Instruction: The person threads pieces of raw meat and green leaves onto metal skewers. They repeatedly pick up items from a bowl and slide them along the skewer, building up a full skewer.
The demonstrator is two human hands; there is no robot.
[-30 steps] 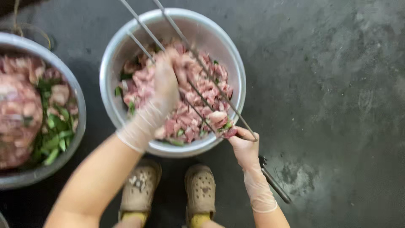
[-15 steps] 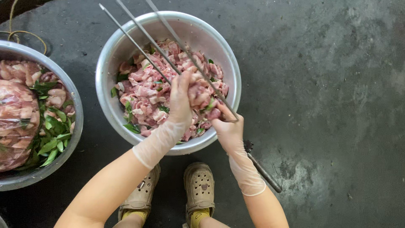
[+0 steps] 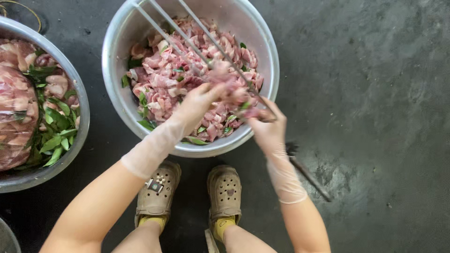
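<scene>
A steel bowl (image 3: 112,61) on the dark floor holds chopped raw pink meat (image 3: 164,79) mixed with green leaves. My right hand (image 3: 267,129), in a thin clear glove, grips the handle end of a long metal skewer fork (image 3: 187,40) whose prongs reach up across the bowl. My left hand (image 3: 199,100), also gloved, pinches a piece of meat (image 3: 234,91) against the prongs near the bowl's near right side.
A second steel bowl (image 3: 77,140) at the left holds larger meat pieces and green leaves. My two feet in tan clogs (image 3: 157,189) stand just below the main bowl. Bare dark concrete floor (image 3: 375,93) spreads to the right.
My left hand has moved from the middle of the meat toward the skewer prongs, bringing a piece of meat to them. The camera has moved closer and the skewer has shifted slightly.
</scene>
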